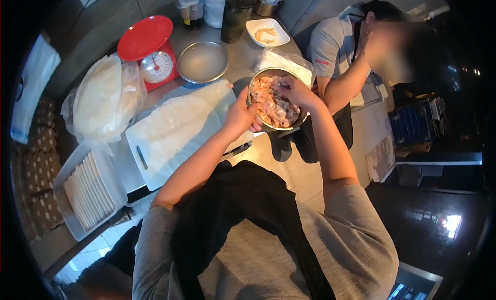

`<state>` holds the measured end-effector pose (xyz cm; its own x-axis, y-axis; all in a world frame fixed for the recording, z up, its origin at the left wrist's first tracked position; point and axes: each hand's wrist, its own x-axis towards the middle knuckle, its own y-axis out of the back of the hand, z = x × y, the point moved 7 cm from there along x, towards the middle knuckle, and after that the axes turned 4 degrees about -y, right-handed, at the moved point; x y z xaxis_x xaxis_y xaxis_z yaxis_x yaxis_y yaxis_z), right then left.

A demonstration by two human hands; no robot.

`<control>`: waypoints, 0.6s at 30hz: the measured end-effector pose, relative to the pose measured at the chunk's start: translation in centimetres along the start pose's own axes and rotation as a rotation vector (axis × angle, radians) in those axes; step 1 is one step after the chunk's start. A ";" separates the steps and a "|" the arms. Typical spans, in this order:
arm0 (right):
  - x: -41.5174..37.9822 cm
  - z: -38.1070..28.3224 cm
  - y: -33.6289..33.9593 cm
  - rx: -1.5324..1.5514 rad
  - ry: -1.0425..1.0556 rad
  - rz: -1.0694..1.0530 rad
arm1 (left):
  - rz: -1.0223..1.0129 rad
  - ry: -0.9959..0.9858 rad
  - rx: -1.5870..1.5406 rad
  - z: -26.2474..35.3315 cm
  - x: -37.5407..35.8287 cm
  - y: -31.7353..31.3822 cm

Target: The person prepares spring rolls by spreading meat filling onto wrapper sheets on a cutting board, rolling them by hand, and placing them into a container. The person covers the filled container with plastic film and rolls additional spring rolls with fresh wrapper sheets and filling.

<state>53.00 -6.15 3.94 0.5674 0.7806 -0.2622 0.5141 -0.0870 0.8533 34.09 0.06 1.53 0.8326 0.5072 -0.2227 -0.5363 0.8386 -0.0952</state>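
A round metal bowl [283, 128] full of pinkish minced filling [274, 101] is at the counter's front edge. My left hand [242, 115] grips the bowl's left rim, thumb over the edge. On the right, my right hand [299, 92] reaches over the rim with its fingers in the filling; the fingertips are partly hidden. Left of the bowl, pale thin wrapper sheets [178, 122] lie on a white cutting board [141, 140]. Behind the bowl is a plastic-wrapped white stack [289, 62].
A red scale [156, 66], an empty metal bowl [203, 62], a white dish [267, 32] and a dark tumbler [237, 18] stand behind. Bagged sheets [101, 96] and a tray of white rolls [89, 191] are left. A co-worker [330, 44] bends close at the right.
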 end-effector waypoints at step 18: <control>-1.4 -6.3 1.1 0.115 0.157 -0.528 | 0.096 0.023 -0.113 -0.1 -0.8 -0.4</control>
<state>48.71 -3.43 8.12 0.1159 0.8187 -0.5624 0.7742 0.2803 0.5675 33.62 -0.70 1.63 0.7740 0.5782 -0.2582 -0.6266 0.7580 -0.1810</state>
